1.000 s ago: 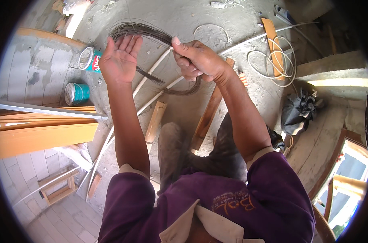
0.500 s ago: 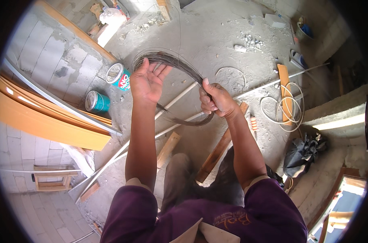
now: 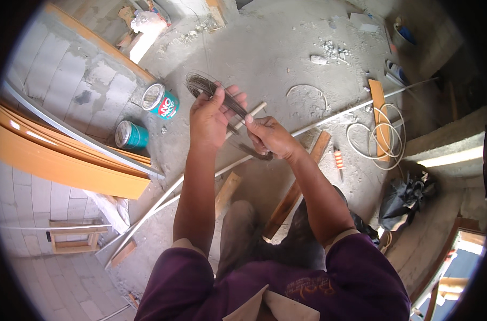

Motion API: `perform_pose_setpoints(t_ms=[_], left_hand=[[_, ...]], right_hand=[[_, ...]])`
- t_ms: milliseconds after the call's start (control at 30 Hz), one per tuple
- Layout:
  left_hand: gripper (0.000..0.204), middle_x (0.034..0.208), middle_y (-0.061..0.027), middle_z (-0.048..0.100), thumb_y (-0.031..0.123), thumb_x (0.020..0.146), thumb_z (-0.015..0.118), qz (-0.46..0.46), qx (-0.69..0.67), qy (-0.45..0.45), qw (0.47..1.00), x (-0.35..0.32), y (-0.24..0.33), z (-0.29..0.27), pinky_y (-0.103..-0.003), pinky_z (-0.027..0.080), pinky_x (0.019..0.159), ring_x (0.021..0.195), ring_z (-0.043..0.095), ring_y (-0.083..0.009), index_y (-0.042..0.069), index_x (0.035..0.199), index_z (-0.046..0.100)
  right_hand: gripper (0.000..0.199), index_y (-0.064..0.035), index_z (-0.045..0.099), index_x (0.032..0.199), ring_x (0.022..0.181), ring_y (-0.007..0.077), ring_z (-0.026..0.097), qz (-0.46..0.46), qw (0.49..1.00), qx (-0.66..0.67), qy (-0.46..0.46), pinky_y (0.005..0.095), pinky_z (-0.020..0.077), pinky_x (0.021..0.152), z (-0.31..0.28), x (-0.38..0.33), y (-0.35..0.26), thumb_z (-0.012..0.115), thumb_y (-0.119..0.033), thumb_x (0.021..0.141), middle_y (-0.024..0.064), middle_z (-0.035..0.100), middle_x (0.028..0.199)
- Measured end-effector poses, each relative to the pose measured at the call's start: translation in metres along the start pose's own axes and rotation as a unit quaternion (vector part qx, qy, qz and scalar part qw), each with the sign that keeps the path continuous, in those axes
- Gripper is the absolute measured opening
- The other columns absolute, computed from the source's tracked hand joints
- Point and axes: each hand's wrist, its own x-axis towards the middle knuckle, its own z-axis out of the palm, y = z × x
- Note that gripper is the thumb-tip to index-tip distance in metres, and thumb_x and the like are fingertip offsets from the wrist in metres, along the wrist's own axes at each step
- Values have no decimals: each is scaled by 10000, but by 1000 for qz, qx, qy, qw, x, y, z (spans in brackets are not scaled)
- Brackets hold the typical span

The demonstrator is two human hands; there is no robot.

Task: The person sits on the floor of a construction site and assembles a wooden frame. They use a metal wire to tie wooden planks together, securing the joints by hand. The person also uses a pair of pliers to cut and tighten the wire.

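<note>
A coil of thin dark wire (image 3: 199, 84) is up in front of me, between my two hands above the floor. My left hand (image 3: 210, 120) has its thumb across the bundle, with the fingers under and behind it. Lower down the coil, my right hand (image 3: 271, 135) is closed round the wire, thumb on top. Seen nearly edge on, the coil looks narrow, its upper loops fanned out beyond my left fingers. Part of the lower loop shows under my right hand; the rest is hidden behind the hands.
Two teal cans (image 3: 167, 105) stand at left beside bent orange-brown boards (image 3: 66, 160). Long pale pipes (image 3: 350, 110) cross the floor. A wooden beam (image 3: 289, 206) lies between my legs. At right are an orange-handled tool (image 3: 338, 159), looped white cable (image 3: 356, 151) and a black bag (image 3: 398, 203).
The wide-open wire coil has turned to a narrow, edge-on shape. My right hand has come left and closer to my left hand, which now has its thumb over the wire.
</note>
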Motion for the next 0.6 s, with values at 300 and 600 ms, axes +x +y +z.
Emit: perform_pose_setpoints(t_ms=[300, 600], left_hand=[[494, 1145, -227, 575, 451, 969, 519, 0, -58, 82, 995, 16, 0, -1, -520, 477, 968, 1093, 585, -364, -25, 1093, 472], [410, 997, -167, 599, 249, 924, 652, 37, -83, -54, 994, 3, -4, 5, -488, 499, 926, 1003, 613, -338, -6, 1165, 439]], right_hand=[[702, -115, 395, 618, 357, 67, 229, 66, 980, 150, -112, 254, 240, 384, -3, 0, 0, 261, -728, 933, -50, 280, 446], [725, -122, 398, 617, 353, 65, 241, 61, 974, 174, -130, 257, 246, 373, -12, -6, -2, 257, -775, 897, -54, 291, 446]])
